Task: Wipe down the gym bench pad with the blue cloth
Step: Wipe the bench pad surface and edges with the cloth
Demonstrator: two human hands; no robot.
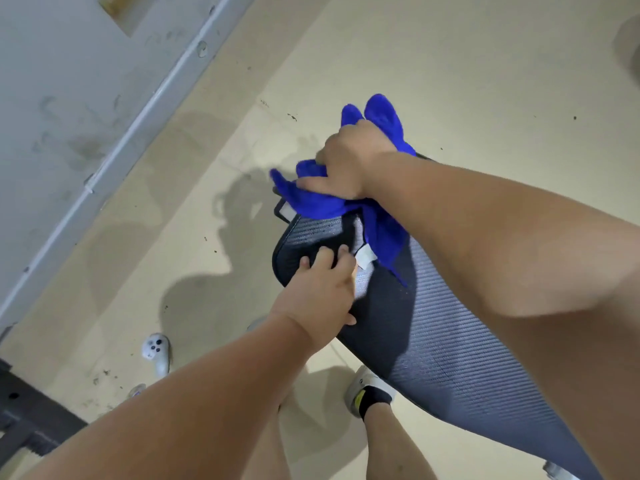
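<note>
Cloth [377,188], bright blue, is bunched at the far end of the ribbed grey bench pad [446,341], one tail draped down across it. It is clutched by the right hand [349,161], fingers curled tight into the folds and pressed down. The pad's near left edge is steadied by the left hand [318,292], fingers spread flat on it, nothing gripped. A white controller [156,351] is seen lying on the pale floor [450,64] at lower left.
</note>
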